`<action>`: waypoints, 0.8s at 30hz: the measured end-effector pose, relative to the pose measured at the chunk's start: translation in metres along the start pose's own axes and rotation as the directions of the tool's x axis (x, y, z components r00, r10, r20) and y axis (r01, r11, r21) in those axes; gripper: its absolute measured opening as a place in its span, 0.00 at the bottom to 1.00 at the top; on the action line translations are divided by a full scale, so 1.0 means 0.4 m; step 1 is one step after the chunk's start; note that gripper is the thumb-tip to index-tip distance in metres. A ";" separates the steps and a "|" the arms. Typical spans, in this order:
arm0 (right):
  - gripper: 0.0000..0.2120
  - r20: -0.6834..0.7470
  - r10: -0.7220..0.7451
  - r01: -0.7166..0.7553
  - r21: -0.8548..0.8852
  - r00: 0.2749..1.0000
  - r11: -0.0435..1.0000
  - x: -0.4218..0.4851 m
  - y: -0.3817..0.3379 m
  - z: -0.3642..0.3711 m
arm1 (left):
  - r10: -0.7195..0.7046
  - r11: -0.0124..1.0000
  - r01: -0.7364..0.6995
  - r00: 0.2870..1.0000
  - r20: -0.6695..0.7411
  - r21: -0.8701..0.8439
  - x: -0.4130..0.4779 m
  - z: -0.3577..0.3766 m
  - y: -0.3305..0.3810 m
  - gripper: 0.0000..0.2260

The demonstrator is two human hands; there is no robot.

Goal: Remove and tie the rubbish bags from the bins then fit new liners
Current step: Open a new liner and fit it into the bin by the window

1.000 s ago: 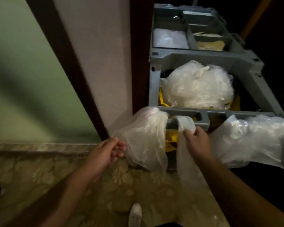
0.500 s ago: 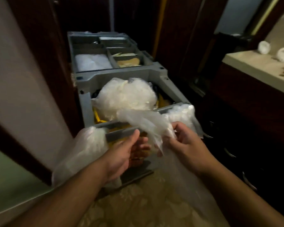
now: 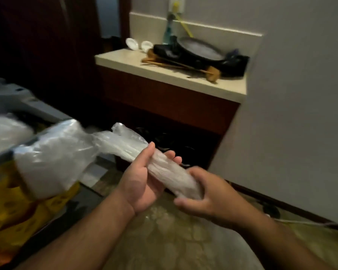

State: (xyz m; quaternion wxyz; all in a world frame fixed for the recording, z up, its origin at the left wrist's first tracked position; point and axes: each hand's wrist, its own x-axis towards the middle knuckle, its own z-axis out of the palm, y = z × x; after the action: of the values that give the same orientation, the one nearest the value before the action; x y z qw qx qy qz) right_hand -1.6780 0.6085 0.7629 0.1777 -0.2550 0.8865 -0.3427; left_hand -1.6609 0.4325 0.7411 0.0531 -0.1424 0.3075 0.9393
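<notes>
Both the left hand (image 3: pixel 142 184) and the right hand (image 3: pixel 205 195) grasp a bunched clear liner (image 3: pixel 172 172) at frame centre, evidently gathered to carry to a bin.

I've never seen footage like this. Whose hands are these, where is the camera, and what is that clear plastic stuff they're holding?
There is no machine here. A person wears a wide-angle camera on the head, looking forward and down, so you see their own two arms reaching out.

The left hand and the right hand both grip a bunched, thin clear plastic bag, most likely a bin liner. It stretches back to the left toward a grey cart, where more clear plastic hangs over the edge above something yellow.

Ahead is a pale countertop holding a dark round tray, a bottle and two small white lids or cups. The floor is patterned carpet.
</notes>
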 end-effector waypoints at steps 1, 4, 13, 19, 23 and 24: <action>0.14 -0.008 0.057 -0.058 -0.163 0.998 0.985 -0.039 0.053 -0.036 | -0.014 1.000 0.014 1.000 0.026 0.002 0.019 0.048 -0.056 0.15; 0.04 -0.146 0.208 -0.250 -0.401 0.967 0.881 -0.150 0.228 -0.120 | -0.074 0.997 0.072 0.994 0.081 0.026 0.066 0.181 -0.210 0.11; 0.17 -0.651 0.631 -0.367 0.514 0.421 0.775 -0.510 0.613 -0.364 | -0.397 0.895 0.325 0.893 0.213 0.306 0.244 0.490 -0.608 0.08; 0.21 -0.480 0.860 0.256 0.865 0.174 0.431 -0.650 0.786 -0.505 | -0.664 0.727 0.474 0.671 0.331 0.497 0.404 0.703 -0.923 0.17; 0.16 -0.417 0.882 0.599 0.771 0.221 0.214 -0.717 0.855 -0.612 | -0.806 0.582 0.578 0.504 0.311 0.572 0.481 0.872 -1.105 0.21; 0.17 -0.419 0.877 0.672 0.722 0.234 0.166 -0.733 0.871 -0.631 | -0.836 0.543 0.595 0.451 0.313 0.592 0.496 0.908 -1.150 0.21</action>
State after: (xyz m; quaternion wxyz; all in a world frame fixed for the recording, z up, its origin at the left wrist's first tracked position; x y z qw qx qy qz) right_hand -1.6804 1.1286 0.7379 -0.2573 0.3028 0.3270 -0.8574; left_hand -1.8493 1.0208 0.7025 0.5702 0.0378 0.3680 0.7335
